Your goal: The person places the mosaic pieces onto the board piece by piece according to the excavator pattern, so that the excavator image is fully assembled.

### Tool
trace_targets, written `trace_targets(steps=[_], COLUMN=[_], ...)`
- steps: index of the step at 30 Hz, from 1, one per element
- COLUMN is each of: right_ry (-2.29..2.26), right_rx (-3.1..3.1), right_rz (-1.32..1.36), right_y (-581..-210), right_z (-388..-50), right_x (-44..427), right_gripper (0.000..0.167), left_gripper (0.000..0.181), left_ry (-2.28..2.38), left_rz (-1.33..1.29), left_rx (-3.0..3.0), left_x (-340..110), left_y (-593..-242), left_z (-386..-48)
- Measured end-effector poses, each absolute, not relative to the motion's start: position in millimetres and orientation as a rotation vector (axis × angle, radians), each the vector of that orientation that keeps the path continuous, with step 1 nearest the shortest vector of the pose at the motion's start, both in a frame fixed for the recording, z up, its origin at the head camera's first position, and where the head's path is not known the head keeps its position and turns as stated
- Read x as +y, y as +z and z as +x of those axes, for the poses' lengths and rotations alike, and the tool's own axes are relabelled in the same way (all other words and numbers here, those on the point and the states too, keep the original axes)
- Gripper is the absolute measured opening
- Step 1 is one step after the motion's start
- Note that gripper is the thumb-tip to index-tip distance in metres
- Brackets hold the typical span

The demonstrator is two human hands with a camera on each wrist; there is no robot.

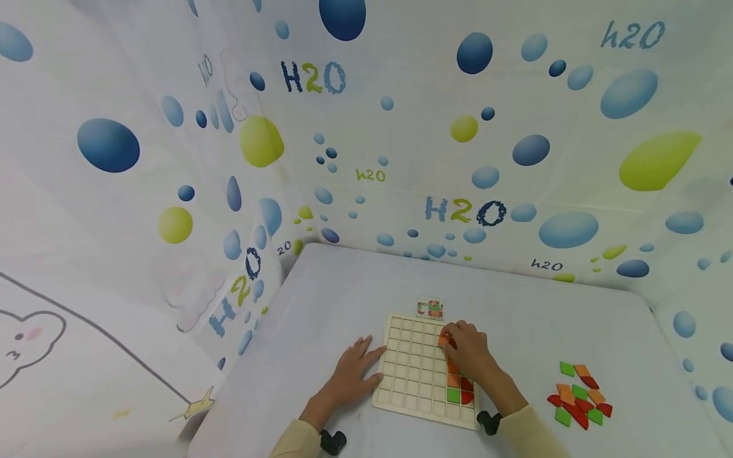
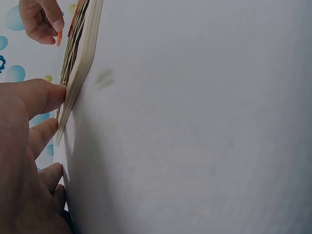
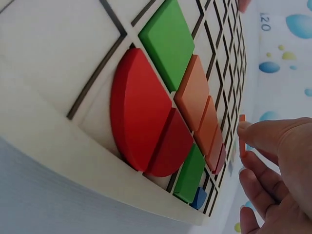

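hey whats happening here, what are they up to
A person is placing coloured pieces on a gridded wooden board. The right hand pinches an orange piece at the board's far right part, while the left hand rests against its left edge. Red, orange and green pieces already lie along the right side; more loose pieces lie on the table to the right.

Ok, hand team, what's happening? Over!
Right fingers pinching an orange tile over the board. Left fingers touching the board's edge. Loose tiles off to the right; nothing seen in the way.
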State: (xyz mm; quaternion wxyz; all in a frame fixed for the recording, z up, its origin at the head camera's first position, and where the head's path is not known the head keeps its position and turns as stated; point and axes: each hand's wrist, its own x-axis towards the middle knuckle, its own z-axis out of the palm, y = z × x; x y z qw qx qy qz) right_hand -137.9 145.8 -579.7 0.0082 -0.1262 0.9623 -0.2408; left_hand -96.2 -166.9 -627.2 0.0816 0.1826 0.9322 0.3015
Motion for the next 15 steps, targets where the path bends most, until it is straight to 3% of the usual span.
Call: trace_targets(steps=[15], right_ry=[-0.733], right_rx=[2.992], right_rz=[-0.462], right_y=[-585.4], right_z=[-141.3], right_x=[145.9], right_gripper=[0.012], left_gripper=[0.058], left_ry=[0.903], left_rz=[0.546], left_rx=[2.791], left_x=[-166.9], left_y=[-625.5], left_z=[-95.0])
